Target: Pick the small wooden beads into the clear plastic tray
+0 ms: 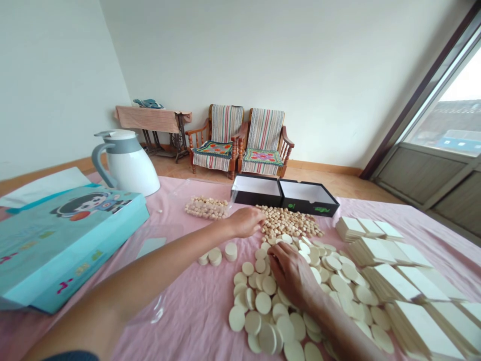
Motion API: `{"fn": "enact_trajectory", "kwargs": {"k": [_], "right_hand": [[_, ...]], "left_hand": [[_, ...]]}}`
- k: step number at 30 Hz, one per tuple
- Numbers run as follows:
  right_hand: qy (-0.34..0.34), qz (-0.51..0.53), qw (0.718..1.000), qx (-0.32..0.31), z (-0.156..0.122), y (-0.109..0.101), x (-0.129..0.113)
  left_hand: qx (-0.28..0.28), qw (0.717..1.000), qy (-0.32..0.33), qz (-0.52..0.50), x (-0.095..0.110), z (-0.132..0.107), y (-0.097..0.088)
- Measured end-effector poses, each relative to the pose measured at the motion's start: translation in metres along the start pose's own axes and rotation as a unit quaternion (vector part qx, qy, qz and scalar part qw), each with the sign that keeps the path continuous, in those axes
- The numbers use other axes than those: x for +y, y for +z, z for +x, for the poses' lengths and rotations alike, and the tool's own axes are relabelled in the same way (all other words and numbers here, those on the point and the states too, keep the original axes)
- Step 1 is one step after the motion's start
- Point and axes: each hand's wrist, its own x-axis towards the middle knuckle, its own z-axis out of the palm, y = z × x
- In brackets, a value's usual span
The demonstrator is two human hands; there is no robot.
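On the pink cloth point(188, 301), pale discs point(263, 303) spread under the right hand point(292, 273), mostly flat with faces up, some tilted. Beyond, the left hand point(246, 222) is at heaped tan beads point(291, 221), roundish, about as long as wide. I cannot tell either hand's grip.
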Motion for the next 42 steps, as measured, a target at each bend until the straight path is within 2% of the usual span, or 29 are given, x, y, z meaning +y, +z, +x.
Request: {"fn": "enact_trajectory", "kwargs": {"k": [5,10,13,16,21,24,26,28,31,36,39,42], "right_hand": [[-0.006,-0.001,1.0,0.01,0.0,-0.001,-0.001],[-0.016,0.001,1.0,0.019,0.001,-0.001,-0.001],[-0.013,0.001,1.0,0.016,0.0,-0.001,-0.001],[-0.006,0.003,1.0,0.006,0.0,-0.001,-0.001],[-0.007,0.001,1.0,0.004,0.001,-0.001,-0.001],[-0.013,-0.001,1.0,0.015,0.0,0.0,0.0],[-0.018,-0.002,1.0,0.021,0.0,0.001,0.0],[-0.021,-0.003,1.0,0.021,0.0,0.0,0.0],[-0.019,-0.005,1.0,0.017,0.0,0.0,0.0],[-0.026,-0.005,0.999,0.026,0.0,0.0,0.0],[-0.027,-0.008,0.999,0.028,0.0,0.0,0.0],[-0.022,-0.008,0.999,0.026,0.0,0.0,0.0]], "left_hand": [[-0.047,0.998,-0.025,0.015,0.001,0.018,0.025],[-0.047,0.998,-0.038,0.009,0.006,0.018,0.03],[-0.016,0.999,-0.037,0.018,0.008,0.008,0.02],[0.048,0.997,-0.045,0.048,0.003,-0.004,-0.002],[0.151,0.974,-0.13,0.11,-0.023,-0.025,-0.042],[0.197,0.957,-0.164,0.136,-0.033,-0.033,-0.051],[0.201,0.962,-0.143,0.119,-0.03,-0.035,-0.048],[0.171,0.977,-0.101,0.081,-0.02,-0.032,-0.041],[0.083,0.995,-0.043,0.031,-0.003,-0.022,-0.026],[-0.054,0.996,0.056,-0.032,0.014,-0.002,-0.002],[-0.101,0.992,0.073,-0.006,0.02,0.005,0.005],[-0.118,0.99,0.07,0.035,0.025,0.007,0.009]]}}
